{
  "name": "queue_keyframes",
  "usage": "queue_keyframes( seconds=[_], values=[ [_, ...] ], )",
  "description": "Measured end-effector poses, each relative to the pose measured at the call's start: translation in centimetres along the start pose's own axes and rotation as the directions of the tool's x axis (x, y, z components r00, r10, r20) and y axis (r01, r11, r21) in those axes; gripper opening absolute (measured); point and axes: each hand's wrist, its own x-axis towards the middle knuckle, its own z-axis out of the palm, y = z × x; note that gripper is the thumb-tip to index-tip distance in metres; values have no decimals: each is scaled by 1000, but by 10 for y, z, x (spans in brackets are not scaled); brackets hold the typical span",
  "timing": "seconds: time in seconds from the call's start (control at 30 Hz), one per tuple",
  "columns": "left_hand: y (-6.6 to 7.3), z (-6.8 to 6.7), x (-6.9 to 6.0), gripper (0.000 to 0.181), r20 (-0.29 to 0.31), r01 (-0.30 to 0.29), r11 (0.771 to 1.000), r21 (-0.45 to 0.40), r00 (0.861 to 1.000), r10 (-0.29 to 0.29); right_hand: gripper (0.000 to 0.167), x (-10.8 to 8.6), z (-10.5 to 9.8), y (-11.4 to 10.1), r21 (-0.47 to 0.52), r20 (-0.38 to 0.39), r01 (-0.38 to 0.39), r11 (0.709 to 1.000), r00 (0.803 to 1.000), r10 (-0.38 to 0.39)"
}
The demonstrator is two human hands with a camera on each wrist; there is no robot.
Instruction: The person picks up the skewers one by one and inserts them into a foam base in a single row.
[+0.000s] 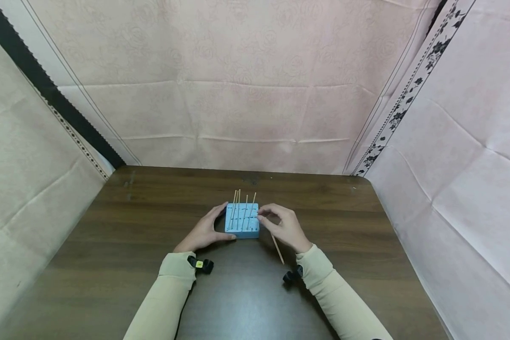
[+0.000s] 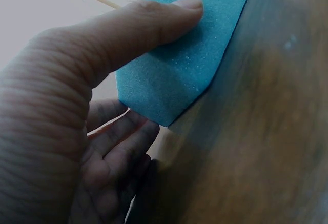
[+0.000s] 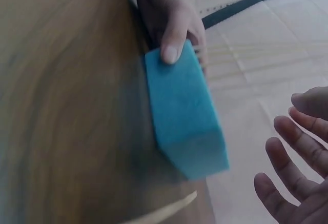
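Note:
My left hand grips the blue block at its left end, the thumb on the near face and the fingers behind and beside it. Several thin wooden sticks stand in the holed top of the block. At the block's right edge is my right hand, thumb and forefinger close together; no object shows between them, and its other fingers are loosely bent in the right wrist view. A loose stick extends below the right hand towards me.
The block rests on a brown wooden table. Pale patterned cloth hangs behind the table, with more cloth at both sides. A dark strip runs down at the left.

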Motion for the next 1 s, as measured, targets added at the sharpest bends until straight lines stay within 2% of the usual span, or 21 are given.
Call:
queue_keyframes(
  seconds=[0.17,0.3,0.4,0.6,0.77,1.0],
  values=[
    [0,0,0,120,-3,2,1000,8,1000,-2,11,-14,-9,14,-67,-48,-124,990,992,121],
    [0,0,0,119,-7,-3,1000,13,1000,3,8,-26,-10,24,-115,-79,-244,963,969,236],
    [0,0,0,119,-3,3,1000,16,1000,-3,9,-37,-5,32,-144,-77,-289,947,957,280],
    [0,0,0,121,-8,-6,1000,14,1000,7,13,-50,6,39,-255,-93,-254,933,967,238],
    [-1,0,0,120,-4,-4,1000,11,1000,4,14,-52,10,40,-275,-139,-271,922,961,241],
    [0,0,0,120,-3,-7,1000,12,1000,7,13,-52,9,40,-294,-137,-293,910,955,263]
  ],
)
